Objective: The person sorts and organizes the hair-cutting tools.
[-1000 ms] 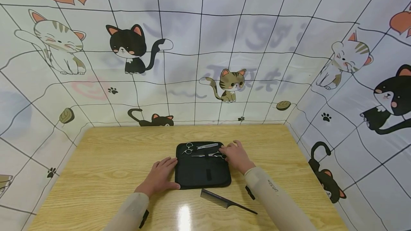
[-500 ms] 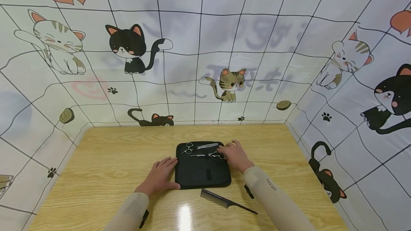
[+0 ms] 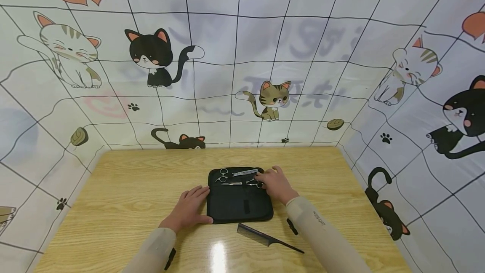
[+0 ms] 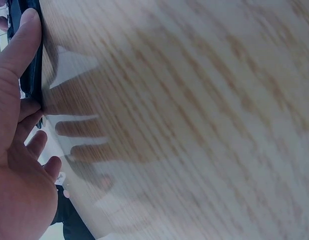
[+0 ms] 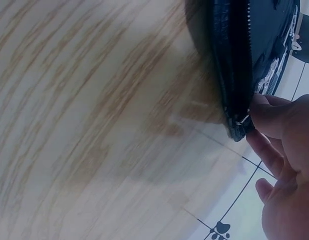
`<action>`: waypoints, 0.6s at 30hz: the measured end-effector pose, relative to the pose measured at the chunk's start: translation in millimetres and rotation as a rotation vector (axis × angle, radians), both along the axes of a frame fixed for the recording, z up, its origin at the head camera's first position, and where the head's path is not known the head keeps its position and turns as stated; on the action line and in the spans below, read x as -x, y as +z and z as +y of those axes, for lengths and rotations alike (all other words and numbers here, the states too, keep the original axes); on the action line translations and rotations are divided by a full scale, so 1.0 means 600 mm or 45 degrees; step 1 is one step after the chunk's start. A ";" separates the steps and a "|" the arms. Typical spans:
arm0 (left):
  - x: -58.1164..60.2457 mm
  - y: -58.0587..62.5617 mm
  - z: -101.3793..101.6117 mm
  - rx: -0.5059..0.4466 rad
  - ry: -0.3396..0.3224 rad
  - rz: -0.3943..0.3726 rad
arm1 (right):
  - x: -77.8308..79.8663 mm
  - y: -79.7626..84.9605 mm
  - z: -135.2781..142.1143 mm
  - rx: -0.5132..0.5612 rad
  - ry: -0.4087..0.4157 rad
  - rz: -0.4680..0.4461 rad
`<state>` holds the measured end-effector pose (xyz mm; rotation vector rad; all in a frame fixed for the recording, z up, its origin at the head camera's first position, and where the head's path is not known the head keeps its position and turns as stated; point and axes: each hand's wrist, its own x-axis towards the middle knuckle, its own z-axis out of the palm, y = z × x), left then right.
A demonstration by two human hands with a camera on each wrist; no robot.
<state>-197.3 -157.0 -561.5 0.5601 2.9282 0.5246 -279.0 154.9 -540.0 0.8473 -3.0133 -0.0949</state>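
Note:
A black zip case (image 3: 229,203) lies open and flat on the table, with two pairs of hairdressing scissors along its far side. Handles to the left, the upper pair (image 3: 246,172) lies still. The lower pair of scissors (image 3: 231,183) runs under a small black strap, its blades pointing left. My right hand (image 3: 278,185) pinches that pair near its finger rings, which the fingers partly cover. In the right wrist view, thumb and fingers bend at the zipped corner of the case (image 5: 232,65). My left hand (image 3: 189,207) rests along the case's left edge, fingers straight, thumb at the near corner.
A black tail comb (image 3: 255,235) lies on the wooden table (image 3: 144,180) just in front of the case, its handle pointing right. A wall cloth (image 3: 216,75) printed with cats hangs behind the table and at its sides.
My right hand has shifted slightly left, and the lower scissors have slid left with it under the strap. The left hand, case and comb have stayed put.

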 end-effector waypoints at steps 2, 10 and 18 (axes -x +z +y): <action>0.001 -0.001 0.000 0.008 0.001 0.001 | 0.000 -0.001 -0.001 -0.005 -0.002 0.002; 0.003 -0.006 -0.002 0.018 0.006 -0.007 | 0.001 -0.003 -0.006 0.017 -0.004 0.004; 0.003 -0.004 -0.001 0.019 0.003 -0.008 | 0.004 -0.004 -0.009 0.032 -0.004 0.000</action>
